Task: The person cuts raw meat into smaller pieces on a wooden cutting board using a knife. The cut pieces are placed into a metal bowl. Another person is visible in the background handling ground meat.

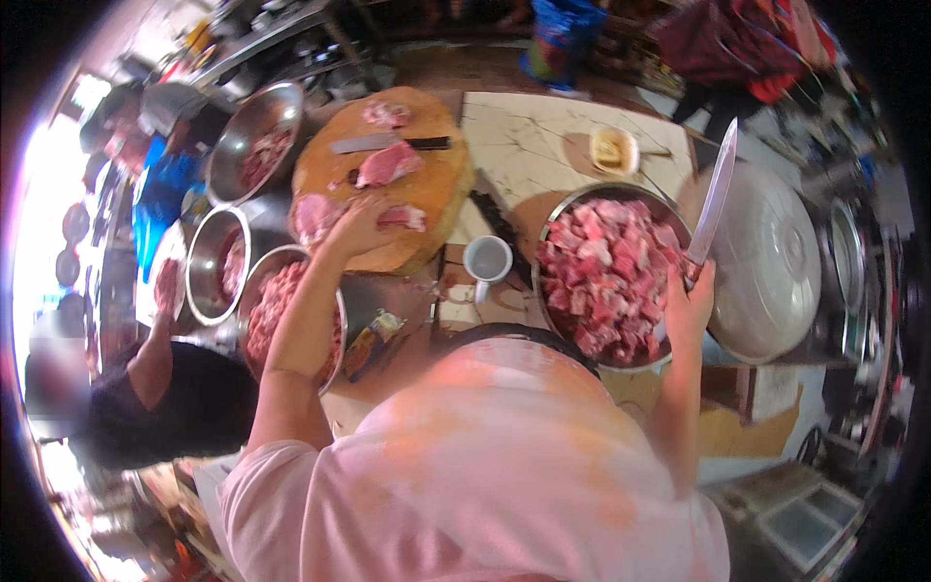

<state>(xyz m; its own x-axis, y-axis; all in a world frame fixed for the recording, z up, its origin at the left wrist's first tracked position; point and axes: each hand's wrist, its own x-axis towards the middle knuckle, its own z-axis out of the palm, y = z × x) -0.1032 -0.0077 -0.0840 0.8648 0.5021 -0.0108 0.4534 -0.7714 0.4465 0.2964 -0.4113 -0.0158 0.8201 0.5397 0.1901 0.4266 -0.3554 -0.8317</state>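
Observation:
My right hand (pixel 689 300) grips a knife (pixel 716 195) by its handle, the long blade pointing up and away. It is at the right rim of a metal bowl (pixel 542 291) full of cut raw meat chunks (pixel 611 269). My left hand (pixel 361 227) is over the near part of a thick round wooden chopping board (pixel 444 182). A strip of raw meat (pixel 402 217) lies at its fingers; whether they grip it is unclear. Another meat piece (pixel 318 216) is left of that hand. Farther up the board are a larger meat piece (pixel 389 164), a cleaver (pixel 364 143) and meat scraps (pixel 385 113).
A metal bowl of minced meat (pixel 280 305) sits under my left forearm. Two more metal bowls (pixel 297 109) (pixel 246 240) stand beyond it. A white mug (pixel 487 260) is between board and meat bowl. A large lid (pixel 771 254) is at right. Another person's arm (pixel 154 364) reaches in from the left.

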